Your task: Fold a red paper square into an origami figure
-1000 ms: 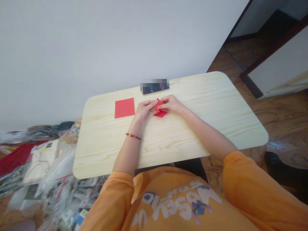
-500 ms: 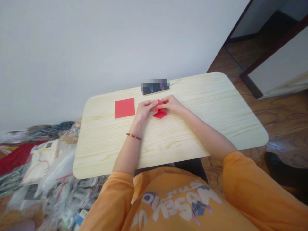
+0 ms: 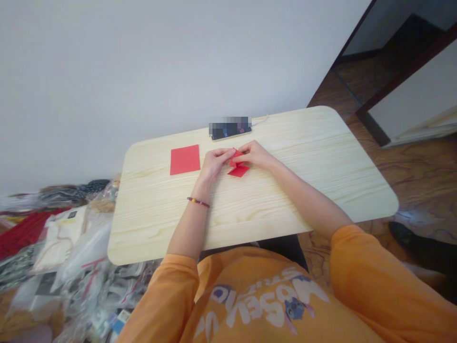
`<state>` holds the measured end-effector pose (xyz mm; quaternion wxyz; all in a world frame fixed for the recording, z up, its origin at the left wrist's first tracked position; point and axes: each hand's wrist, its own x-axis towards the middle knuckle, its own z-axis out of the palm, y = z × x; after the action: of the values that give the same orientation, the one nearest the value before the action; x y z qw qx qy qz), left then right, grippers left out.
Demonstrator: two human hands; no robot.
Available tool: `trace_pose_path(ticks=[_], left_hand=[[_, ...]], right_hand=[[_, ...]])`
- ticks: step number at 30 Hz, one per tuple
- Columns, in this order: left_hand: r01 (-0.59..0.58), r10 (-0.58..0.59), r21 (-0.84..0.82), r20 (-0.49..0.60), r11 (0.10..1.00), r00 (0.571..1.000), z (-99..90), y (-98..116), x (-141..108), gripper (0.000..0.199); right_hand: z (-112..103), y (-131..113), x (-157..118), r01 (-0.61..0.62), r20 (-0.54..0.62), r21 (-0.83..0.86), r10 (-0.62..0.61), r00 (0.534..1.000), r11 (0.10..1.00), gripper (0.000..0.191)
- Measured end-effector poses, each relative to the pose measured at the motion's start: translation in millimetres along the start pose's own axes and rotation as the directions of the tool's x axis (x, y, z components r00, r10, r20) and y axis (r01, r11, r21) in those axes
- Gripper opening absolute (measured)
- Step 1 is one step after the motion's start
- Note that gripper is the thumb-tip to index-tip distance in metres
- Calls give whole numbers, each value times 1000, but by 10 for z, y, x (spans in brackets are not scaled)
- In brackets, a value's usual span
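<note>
Up close, an orange long-sleeved sweatshirt (image 3: 250, 305) with a pale cartoon print fills the bottom of the frame as a person, seated at a pale pine-grain table (image 3: 321, 143) with rounded corners, works paper with bare hands. A thin beaded bracelet (image 3: 198, 202) in red, yellow and dark beads circles the left wrist. The left hand (image 3: 214, 164) and right hand (image 3: 257, 155) meet at the fingertips, pinching a small folded red paper piece (image 3: 237, 164) at mid-table, with one pointed flap raised between them and a lower flap lying against the wood. A fold appears to be in hand, perhaps a crease being pressed, though the fingers hide its exact edge. A flat rectangular red paper sheet (image 3: 184, 159) lies unfolded just left of the left hand, not touching it. Farther on, at the table's far edge, sits a black smartphone (image 3: 230, 131) with its screen obscured and a thin white cable (image 3: 262, 117) running from it; neither sheet nor phone touches the hands. Off the table's left side, clear plastic bags (image 3: 87, 252) and a red cloth (image 3: 24, 228) lie heaped. To the right, a dark shoe (image 3: 403, 236) rests on a patterned brown floor (image 3: 403, 176), while a dark-framed doorway (image 3: 371, 62) and white wall (image 3: 143, 62) close the view.
</note>
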<state>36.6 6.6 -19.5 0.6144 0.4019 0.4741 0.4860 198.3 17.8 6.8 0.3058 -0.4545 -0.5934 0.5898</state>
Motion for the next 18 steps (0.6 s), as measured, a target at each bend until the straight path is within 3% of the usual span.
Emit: trace_pose_path(ticks=[11, 18], left_hand=[[28, -30, -51, -52, 998, 998, 39, 49, -32, 29], [-24, 22, -34, -69, 999, 997, 29, 17, -1, 23]], right_hand=[[-8, 19, 8, 6, 25, -7, -6, 1000, 1000, 17], [-15, 51, 29, 26, 35, -9, -26, 999, 1000, 16]])
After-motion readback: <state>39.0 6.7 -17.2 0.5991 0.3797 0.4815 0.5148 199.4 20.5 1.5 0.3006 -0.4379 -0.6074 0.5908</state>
